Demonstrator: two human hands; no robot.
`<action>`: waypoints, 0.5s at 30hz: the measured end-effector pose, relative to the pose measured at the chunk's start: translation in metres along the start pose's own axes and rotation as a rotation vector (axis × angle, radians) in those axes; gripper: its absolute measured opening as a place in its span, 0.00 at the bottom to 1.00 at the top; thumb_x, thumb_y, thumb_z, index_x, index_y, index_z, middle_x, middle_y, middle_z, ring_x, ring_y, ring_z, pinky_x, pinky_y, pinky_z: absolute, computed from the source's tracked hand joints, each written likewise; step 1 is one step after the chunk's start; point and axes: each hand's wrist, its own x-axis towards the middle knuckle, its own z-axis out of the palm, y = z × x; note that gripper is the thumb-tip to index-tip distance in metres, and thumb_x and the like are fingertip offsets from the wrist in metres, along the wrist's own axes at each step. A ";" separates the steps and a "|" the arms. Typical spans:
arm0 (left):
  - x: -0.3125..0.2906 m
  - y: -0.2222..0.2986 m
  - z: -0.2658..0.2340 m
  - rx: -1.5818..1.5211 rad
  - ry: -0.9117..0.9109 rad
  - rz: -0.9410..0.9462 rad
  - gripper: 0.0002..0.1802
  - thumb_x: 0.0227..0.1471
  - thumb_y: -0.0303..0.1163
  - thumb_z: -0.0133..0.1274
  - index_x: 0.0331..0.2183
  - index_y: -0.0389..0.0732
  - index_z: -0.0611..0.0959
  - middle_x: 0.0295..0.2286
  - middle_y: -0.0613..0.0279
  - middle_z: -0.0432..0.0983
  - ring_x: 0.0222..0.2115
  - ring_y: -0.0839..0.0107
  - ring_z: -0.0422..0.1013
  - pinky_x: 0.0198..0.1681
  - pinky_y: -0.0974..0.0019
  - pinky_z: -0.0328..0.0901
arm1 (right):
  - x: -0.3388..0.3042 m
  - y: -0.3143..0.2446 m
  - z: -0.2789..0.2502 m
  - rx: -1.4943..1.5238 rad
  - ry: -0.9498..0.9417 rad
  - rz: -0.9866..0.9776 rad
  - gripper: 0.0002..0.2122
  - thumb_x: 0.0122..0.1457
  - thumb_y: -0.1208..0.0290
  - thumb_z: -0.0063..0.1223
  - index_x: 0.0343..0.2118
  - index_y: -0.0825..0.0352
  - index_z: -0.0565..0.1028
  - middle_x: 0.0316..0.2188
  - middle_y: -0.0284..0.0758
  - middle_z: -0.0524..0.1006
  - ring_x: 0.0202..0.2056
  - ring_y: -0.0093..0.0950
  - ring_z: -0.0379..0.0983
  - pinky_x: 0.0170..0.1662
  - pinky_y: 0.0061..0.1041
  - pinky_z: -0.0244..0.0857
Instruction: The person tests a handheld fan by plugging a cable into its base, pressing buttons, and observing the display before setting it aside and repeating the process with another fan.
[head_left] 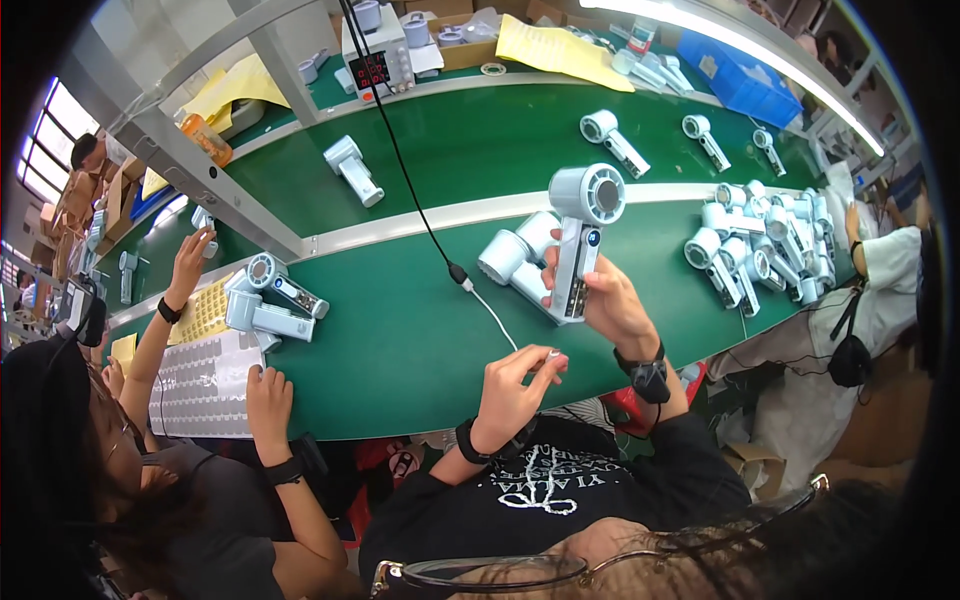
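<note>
My right hand [618, 308] holds a light blue handheld fan [578, 245] upright above the green bench, its round head at the top and a small lit display on the handle. My left hand [520, 393] is pinched closed on the white end of a charging cable [492, 312], which hangs from a black cord; a small tip shows at the fingertips. Behind the held fan, another pale blue fan [508, 258] lies on the bench, partly hidden by it.
A heap of fans [765, 240] covers the bench's right end. Single fans [352, 172] lie on the green belt [470, 140] beyond a metal rail. To my left, a co-worker's hand [268, 405] rests by a white tray [205, 385] and several fans [268, 310]. A blue bin [735, 75] stands far right.
</note>
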 end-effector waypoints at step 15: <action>0.004 0.002 0.001 -0.073 0.005 -0.133 0.06 0.53 0.24 0.53 0.27 0.30 0.80 0.17 0.61 0.75 0.14 0.77 0.70 0.16 0.73 0.62 | -0.017 0.044 0.017 0.076 0.131 -0.036 0.34 0.53 0.68 0.55 0.60 0.69 0.51 0.44 0.34 0.63 0.42 0.27 0.65 0.46 0.29 0.69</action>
